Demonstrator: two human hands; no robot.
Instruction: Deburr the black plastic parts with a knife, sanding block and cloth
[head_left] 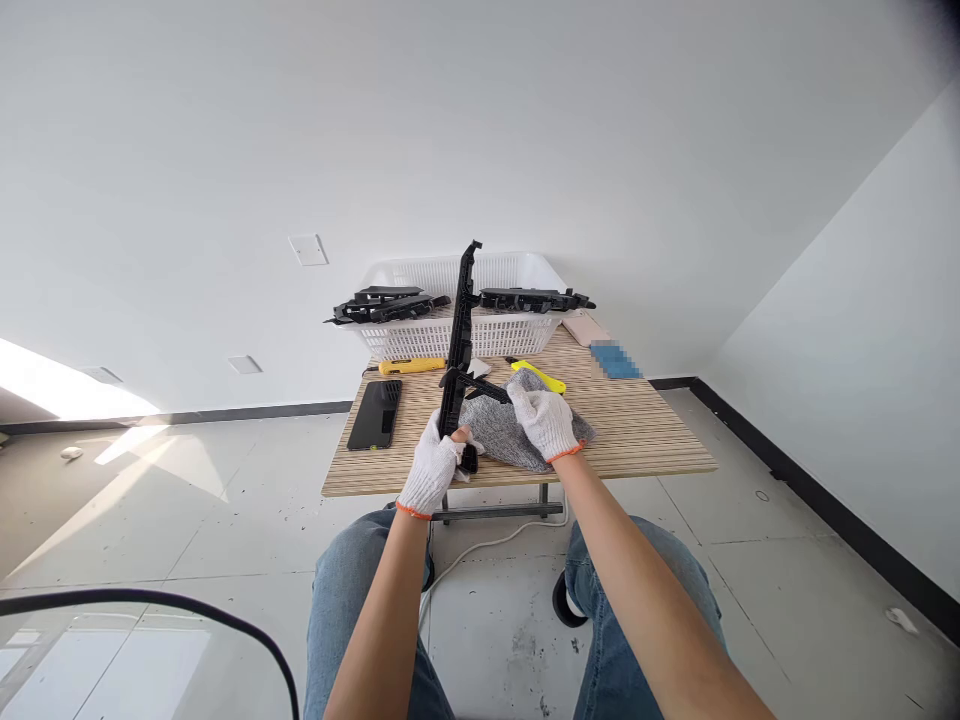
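Tabletop (645,430) of striped wood grain reached almost to the person's knees (349,560), its front edge passing below the gloved left hand (433,468). That hand was closed around the lower end of a long black plastic trim strip (460,335), which tilted up and away above the table. The gloved right hand (541,418) pinched the end of a short black side arm (486,388) that met the strip, over a grey cloth (495,430); whether it grasped the cloth too, I could not tell. Striped surface stretched from the cloth to the right edge, giving elbow room; a black smartphone (375,414) lay near the left edge. A yellow-handled tool (412,367) and a neon-yellow tool (540,377) flanked the strip. At the back, a white plastic basket (510,335) bore two groups of black plastic parts (390,306), their ends jutting past its rim.
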